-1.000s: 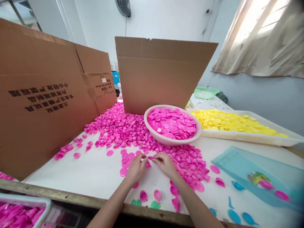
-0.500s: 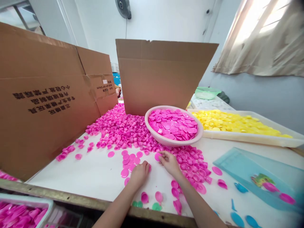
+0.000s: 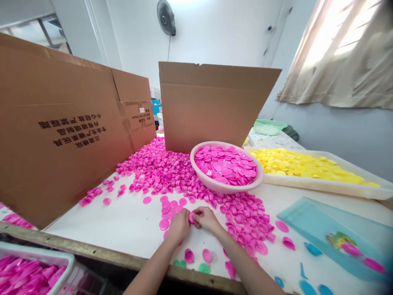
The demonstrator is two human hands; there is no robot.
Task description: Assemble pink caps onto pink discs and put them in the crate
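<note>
My left hand (image 3: 179, 224) and my right hand (image 3: 206, 218) meet over the white table (image 3: 123, 223), fingers pinched together on a small pink plastic piece (image 3: 192, 217) between them. A wide heap of pink plastic caps (image 3: 172, 172) spreads behind and to the right of my hands. Flat pink discs (image 3: 167, 207) lie just left of my left hand. A pale round basin (image 3: 227, 185) full of pink discs stands beyond my right hand.
Tall cardboard sheets (image 3: 61, 131) wall the left and back (image 3: 215, 102). A white tray of yellow pieces (image 3: 316, 170) sits at the right. A clear blue tray (image 3: 331, 233) lies at the near right. Pink, green and blue pieces (image 3: 199, 258) dot the front edge. A bin of pink parts (image 3: 27, 270) is lower left.
My hands parted, the right reaching to the pink heap and the left resting closed on the table, then came together again on a pink piece. The view has tilted slightly.
</note>
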